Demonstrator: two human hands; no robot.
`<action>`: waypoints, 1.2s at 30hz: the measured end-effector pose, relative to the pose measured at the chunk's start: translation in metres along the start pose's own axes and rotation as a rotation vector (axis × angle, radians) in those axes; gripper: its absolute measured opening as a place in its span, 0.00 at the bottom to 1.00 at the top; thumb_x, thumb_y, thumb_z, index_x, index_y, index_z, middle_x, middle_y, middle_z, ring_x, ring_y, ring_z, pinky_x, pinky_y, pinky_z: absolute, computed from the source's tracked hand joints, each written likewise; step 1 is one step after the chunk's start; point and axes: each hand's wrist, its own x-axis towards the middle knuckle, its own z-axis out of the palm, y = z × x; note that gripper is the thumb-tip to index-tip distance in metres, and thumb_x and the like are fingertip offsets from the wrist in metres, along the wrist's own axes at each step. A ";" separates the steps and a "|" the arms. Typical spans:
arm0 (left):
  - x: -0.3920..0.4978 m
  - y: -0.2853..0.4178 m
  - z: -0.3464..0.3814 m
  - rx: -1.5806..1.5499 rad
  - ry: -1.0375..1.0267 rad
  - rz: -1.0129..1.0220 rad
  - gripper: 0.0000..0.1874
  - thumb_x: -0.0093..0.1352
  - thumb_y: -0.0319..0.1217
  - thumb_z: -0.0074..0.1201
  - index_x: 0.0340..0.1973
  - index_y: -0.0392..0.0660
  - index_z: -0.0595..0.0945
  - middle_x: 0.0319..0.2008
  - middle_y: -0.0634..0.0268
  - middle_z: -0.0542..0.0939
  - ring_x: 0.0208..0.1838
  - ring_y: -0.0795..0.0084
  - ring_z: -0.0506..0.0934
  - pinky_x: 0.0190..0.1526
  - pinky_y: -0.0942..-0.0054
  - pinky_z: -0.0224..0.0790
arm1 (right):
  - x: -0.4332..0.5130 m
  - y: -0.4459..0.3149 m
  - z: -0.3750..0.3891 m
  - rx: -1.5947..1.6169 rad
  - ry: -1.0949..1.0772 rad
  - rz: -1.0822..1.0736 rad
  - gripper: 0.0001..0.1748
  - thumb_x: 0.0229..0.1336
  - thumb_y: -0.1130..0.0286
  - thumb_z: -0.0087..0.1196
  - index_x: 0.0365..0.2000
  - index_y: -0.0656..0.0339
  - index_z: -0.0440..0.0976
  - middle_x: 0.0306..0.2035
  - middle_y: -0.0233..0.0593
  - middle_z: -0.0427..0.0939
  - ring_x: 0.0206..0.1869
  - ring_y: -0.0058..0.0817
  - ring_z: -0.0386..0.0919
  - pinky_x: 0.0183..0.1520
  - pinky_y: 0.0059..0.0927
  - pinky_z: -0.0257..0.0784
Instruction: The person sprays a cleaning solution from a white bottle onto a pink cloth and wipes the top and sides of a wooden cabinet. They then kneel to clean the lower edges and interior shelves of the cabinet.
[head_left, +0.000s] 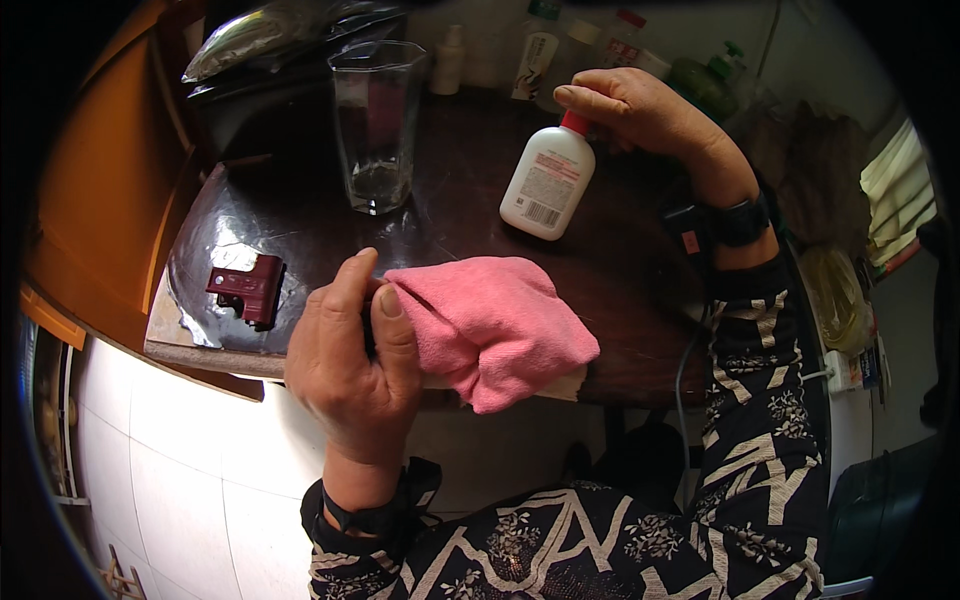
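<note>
My left hand (356, 352) holds a folded pink cloth (502, 322) by its left end, between thumb and fingers. The cloth is above the front edge of a dark, glossy wooden table (450, 195). At the far right, my right hand (630, 109) grips a white plastic bottle (547, 184) by its red cap (575, 122). The bottle tilts slightly, and its printed label with a barcode faces me. Whether its base rests on the table I cannot tell. Left of the bottle stands a tall clear glass (377, 135).
A small dark red plastic device (251, 289) lies near the table's left front corner. Several bottles (536, 52) line the back, among them a green pump bottle (709, 79). Silvery and black plastic bags (255, 41) sit back left. A cable (681, 390) hangs beside my right arm.
</note>
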 end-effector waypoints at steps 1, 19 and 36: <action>0.000 0.000 0.000 0.013 0.000 0.012 0.12 0.74 0.28 0.55 0.48 0.34 0.83 0.31 0.54 0.83 0.31 0.60 0.81 0.34 0.67 0.74 | 0.001 0.000 0.000 0.008 0.000 -0.008 0.25 0.71 0.46 0.51 0.34 0.59 0.78 0.22 0.29 0.74 0.19 0.17 0.70 0.23 0.23 0.66; -0.013 0.039 -0.001 0.068 -0.016 -0.015 0.13 0.71 0.29 0.58 0.47 0.34 0.84 0.31 0.52 0.84 0.31 0.55 0.82 0.34 0.64 0.75 | 0.129 0.026 0.009 -0.524 0.455 -0.095 0.26 0.69 0.48 0.51 0.26 0.61 0.79 0.28 0.52 0.83 0.34 0.50 0.82 0.42 0.48 0.76; -0.010 0.034 -0.001 0.102 -0.040 -0.003 0.13 0.72 0.30 0.56 0.47 0.35 0.84 0.31 0.54 0.84 0.30 0.56 0.82 0.34 0.64 0.74 | 0.152 0.034 0.063 -0.649 0.233 -0.058 0.14 0.57 0.61 0.59 0.40 0.56 0.85 0.41 0.50 0.85 0.47 0.49 0.83 0.48 0.46 0.80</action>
